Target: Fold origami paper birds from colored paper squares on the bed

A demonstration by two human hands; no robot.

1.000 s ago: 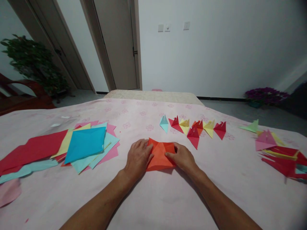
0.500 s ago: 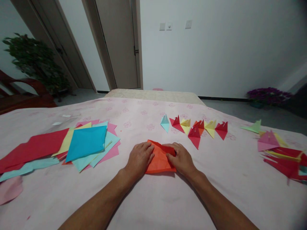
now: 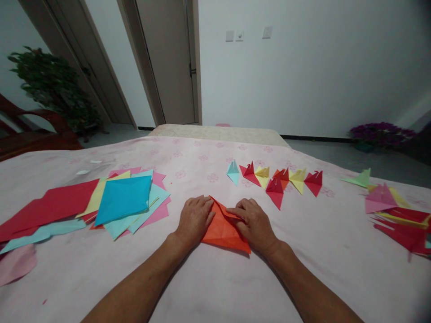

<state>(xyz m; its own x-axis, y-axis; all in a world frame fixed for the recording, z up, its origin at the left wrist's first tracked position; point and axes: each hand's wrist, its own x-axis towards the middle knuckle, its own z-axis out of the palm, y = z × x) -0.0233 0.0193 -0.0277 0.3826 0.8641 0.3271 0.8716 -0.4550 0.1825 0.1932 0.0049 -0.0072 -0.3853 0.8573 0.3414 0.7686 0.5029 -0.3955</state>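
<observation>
A creased sheet of orange origami paper point(image 3: 225, 231) lies on the table between my two hands, its far edge partly folded over. My left hand point(image 3: 194, 217) presses on its left side, thumb and fingers closed against the paper. On the right side, my right hand point(image 3: 255, 222) grips the folded upper edge, with the thumb hidden under or behind it. Beyond my right hand stand several folded paper cranes; a red crane point(image 3: 275, 193) is the nearest, and a light blue crane point(image 3: 233, 172) is farthest left.
To the left lies a spread of coloured paper sheets, with a blue sheet point(image 3: 124, 198) on top and red paper point(image 3: 50, 206) beside it. More folded cranes point(image 3: 400, 224) are heaped at the right. A pink flowered cloth point(image 3: 215, 291) covers the table.
The orange paper's near right corner has swung toward me and the folded upper edge now lies slantwise. My right hand has shifted slightly along it; the left stays at the left side.
</observation>
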